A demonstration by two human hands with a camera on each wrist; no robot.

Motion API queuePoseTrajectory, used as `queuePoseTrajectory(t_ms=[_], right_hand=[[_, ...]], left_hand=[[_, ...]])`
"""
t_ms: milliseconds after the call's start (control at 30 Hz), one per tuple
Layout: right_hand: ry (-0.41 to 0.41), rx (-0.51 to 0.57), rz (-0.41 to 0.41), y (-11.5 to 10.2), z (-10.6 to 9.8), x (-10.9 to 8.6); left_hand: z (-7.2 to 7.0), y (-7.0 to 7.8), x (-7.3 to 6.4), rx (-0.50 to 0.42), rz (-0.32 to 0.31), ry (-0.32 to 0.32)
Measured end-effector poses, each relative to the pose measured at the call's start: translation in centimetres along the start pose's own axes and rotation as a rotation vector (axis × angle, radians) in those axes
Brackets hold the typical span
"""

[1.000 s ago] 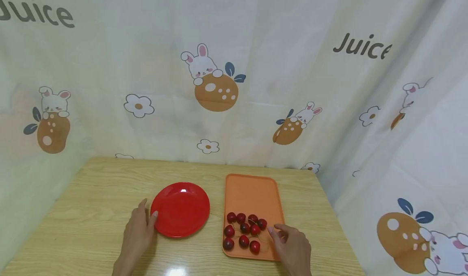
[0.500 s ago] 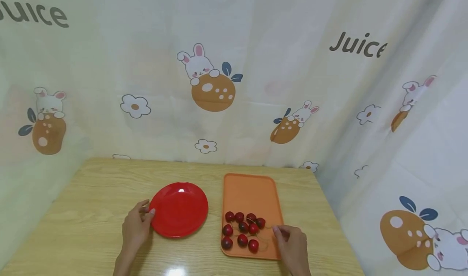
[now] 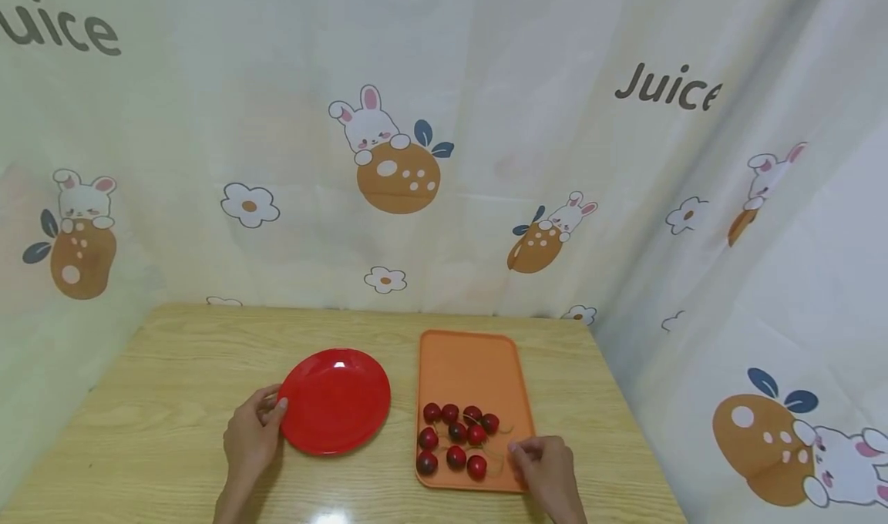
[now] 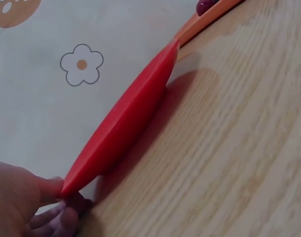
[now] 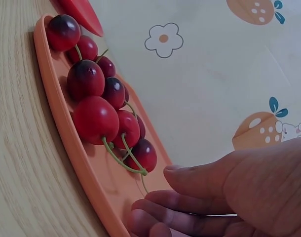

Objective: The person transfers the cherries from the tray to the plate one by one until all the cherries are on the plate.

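My left hand [image 3: 251, 437] pinches the left rim of a shiny red plate [image 3: 336, 402]. In the left wrist view the thumb is on top of the rim and the curled fingers lie beneath it. To the right, an orange tray [image 3: 468, 370] bears several dark red cherries [image 3: 456, 432] with thin green stems, gathered at its near left. Over the tray's near right edge is my right hand [image 3: 548, 474], loosely curled, with a gap between thumb and index finger and nothing visibly held. The cherry stems [image 5: 135, 160] end close to its fingertips.
Both plate and tray rest on a light wooden table [image 3: 187, 370], with a strip of wood between them. Behind and to the right hangs a pale curtain [image 3: 298, 123] printed with rabbits and fruit.
My left fingers have curled in and taken hold of the plate's rim. The right hand has shifted slightly left and towards me. The cherries stay in the same arrangement on the tray.
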State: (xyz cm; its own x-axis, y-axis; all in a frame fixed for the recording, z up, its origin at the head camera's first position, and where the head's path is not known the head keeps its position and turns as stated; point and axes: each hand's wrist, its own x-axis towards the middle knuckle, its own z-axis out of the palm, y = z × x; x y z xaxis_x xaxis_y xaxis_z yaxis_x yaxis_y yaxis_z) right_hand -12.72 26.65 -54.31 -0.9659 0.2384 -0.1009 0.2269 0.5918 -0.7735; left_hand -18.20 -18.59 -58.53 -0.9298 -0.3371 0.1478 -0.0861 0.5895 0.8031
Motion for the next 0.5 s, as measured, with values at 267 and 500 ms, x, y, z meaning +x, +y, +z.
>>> queuePoseTrajectory(t_ms=[267,500], right_hand=[[-0.026,0.043,-0.002,0.2,0.5,-0.1],[-0.033,0.071,0.028,0.3,0.7,-0.1]], left_hand=[[0.6,-0.6,-0.3,-0.007,0.01,0.042],[0.9,-1.1,-0.4,-0.02,-0.01,0.072]])
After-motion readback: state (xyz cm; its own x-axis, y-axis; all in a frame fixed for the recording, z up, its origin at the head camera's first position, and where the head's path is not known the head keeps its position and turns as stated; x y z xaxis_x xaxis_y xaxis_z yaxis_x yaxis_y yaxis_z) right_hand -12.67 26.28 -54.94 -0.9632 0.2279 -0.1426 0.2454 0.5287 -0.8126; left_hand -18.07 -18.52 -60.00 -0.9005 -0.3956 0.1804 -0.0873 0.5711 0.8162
